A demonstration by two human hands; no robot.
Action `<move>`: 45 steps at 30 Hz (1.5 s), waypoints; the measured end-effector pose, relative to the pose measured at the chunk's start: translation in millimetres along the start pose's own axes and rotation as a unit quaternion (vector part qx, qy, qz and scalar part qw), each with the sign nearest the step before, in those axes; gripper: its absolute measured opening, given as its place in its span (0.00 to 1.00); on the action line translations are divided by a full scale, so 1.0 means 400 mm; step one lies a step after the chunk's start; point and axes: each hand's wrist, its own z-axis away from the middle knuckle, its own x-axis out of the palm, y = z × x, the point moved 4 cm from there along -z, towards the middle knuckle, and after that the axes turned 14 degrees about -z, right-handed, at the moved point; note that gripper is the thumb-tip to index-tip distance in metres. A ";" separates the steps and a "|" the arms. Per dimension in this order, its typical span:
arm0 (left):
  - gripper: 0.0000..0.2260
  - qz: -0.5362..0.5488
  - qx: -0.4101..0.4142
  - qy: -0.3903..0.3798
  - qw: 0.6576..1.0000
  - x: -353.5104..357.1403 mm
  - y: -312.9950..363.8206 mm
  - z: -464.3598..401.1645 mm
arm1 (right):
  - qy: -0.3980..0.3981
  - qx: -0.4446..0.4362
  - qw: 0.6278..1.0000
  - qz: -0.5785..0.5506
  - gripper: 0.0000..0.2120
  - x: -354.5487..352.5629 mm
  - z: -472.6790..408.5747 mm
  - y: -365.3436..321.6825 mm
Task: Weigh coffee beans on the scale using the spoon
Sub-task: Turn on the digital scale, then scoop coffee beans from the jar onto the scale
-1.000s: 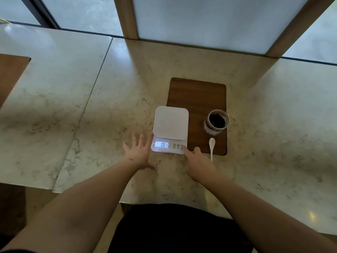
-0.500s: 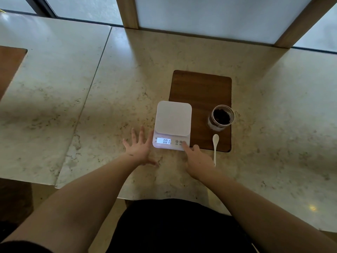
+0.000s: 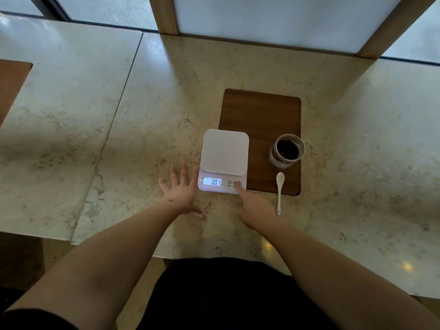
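Observation:
A white digital scale (image 3: 223, 153) sits on the marble table, its bare platform partly over a wooden board (image 3: 262, 115); the lit display reads 0.01. My left hand (image 3: 181, 191) lies flat with fingers spread against the scale's left side. My right hand (image 3: 254, 206) has its index finger stretched onto the rightmost button on the scale's front panel, the other fingers curled. A glass jar (image 3: 287, 151) with dark coffee beans stands on the board's right edge. A white spoon (image 3: 279, 189) lies just right of my right hand, bowl on the board.
The marble table (image 3: 142, 115) has a seam on the left and its front edge close to my body. Another wooden board (image 3: 12, 84) is at the far left. Window frames (image 3: 164, 15) rise behind the table.
The view has shifted slightly. Both hands stay where they were, the right index finger still on the scale's button; the display still reads 0.01.

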 end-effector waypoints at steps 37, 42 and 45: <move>0.70 -0.022 -0.014 -0.041 0.999 -0.003 0.003 0.009 | 0.158 0.225 0.943 -0.188 0.07 -0.082 0.023 0.213; 0.70 -0.022 -0.014 -0.040 0.999 -0.002 0.006 0.004 | 0.143 0.178 0.957 -0.176 0.12 -0.063 0.024 0.209; 0.70 -0.019 -0.016 -0.035 0.999 -0.001 0.003 0.005 | 0.157 0.108 0.964 -0.188 0.12 -0.088 0.034 0.178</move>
